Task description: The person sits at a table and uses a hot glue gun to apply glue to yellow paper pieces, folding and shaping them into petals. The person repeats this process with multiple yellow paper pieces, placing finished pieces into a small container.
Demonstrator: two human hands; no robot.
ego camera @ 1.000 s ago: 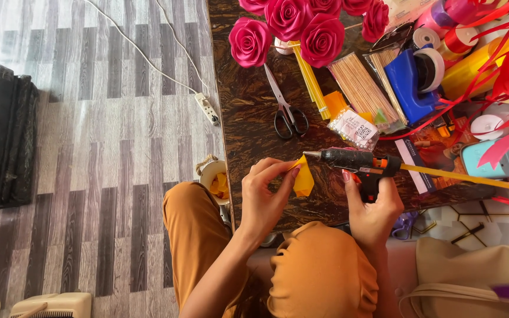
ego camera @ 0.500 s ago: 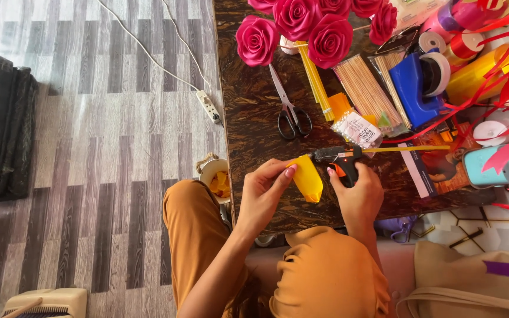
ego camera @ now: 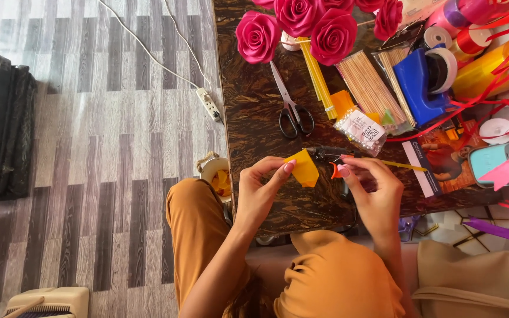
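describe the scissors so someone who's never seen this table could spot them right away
On the dark marbled table, look just below the pink fabric roses. The scissors lie closed there, left of the yellow sticks: the only thing with silver blades and black loop handles.

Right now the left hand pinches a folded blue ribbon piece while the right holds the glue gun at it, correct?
Not quite. The head view shows the ribbon piece is yellow, not blue. The left hand pinches it, and the right hand holds the glue gun at it.

pink ribbon roses [ego camera: 316,26], black-handled scissors [ego camera: 291,112], blue tape dispenser [ego camera: 420,79]
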